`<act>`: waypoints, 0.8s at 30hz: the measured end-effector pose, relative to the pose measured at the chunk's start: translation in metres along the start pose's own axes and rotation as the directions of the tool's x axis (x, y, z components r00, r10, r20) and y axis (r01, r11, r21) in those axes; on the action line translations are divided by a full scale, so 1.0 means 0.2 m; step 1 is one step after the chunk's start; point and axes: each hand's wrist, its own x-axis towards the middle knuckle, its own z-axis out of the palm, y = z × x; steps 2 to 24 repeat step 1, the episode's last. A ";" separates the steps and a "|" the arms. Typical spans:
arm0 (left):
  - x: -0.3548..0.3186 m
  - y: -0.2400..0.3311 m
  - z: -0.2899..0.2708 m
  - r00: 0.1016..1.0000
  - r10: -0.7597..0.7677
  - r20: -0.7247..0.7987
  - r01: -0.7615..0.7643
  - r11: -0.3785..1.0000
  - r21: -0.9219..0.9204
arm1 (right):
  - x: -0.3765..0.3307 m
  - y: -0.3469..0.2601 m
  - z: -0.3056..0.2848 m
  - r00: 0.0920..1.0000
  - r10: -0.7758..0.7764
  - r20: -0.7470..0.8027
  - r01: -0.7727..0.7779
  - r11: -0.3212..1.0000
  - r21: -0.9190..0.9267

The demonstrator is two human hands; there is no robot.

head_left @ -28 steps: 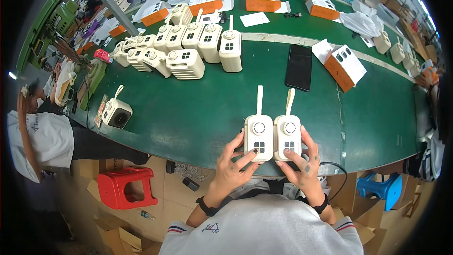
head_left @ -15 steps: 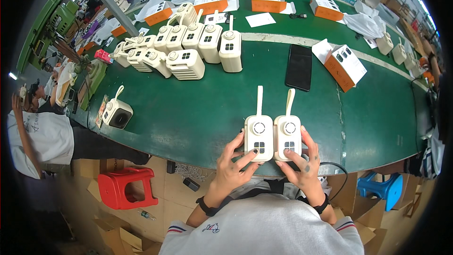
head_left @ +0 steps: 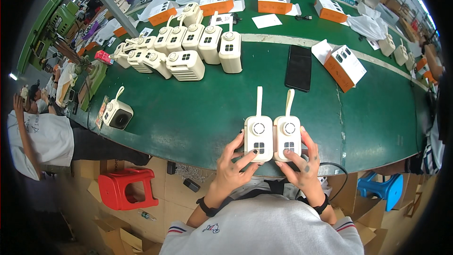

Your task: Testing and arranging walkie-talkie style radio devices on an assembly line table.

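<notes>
Two cream portable speakers stand side by side at the table's near edge, each with a round knob, dark buttons and an upright strap. My left hand (head_left: 231,167) is closed round the left speaker (head_left: 265,137), its thumb on the dark buttons. Around the right speaker (head_left: 296,137) my right hand (head_left: 304,170) is closed in the same way, a fingertip on its buttons. A narrow gap separates the two speakers. Their undersides are hidden from above. Beyond them lie a black phone (head_left: 298,68) and an orange-and-white box (head_left: 347,68) with its flap raised.
Several more cream speakers (head_left: 186,66) stand grouped at the back left of the green table (head_left: 188,113). One speaker (head_left: 118,114) sits alone at the left. Orange-and-white boxes (head_left: 274,7) line the far strip. A red stool (head_left: 127,203) and blue stool (head_left: 380,189) stand below.
The boxes, white paper and cable on the far strip have shifted slightly to the right. My hands and the two speakers have stayed in place.
</notes>
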 end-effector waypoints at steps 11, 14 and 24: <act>0.00 0.00 0.00 1.000 0.001 0.003 -0.001 1.000 -0.001 | 0.00 0.00 0.00 1.000 -0.002 0.003 0.002 1.000 -0.004; 0.00 0.00 0.00 1.000 0.001 0.003 -0.001 1.000 -0.001 | 0.00 0.00 0.00 1.000 -0.002 0.003 0.002 1.000 -0.004; 0.00 0.00 0.00 1.000 0.001 0.003 -0.001 1.000 -0.001 | 0.00 0.00 0.00 1.000 -0.002 0.003 0.002 1.000 -0.004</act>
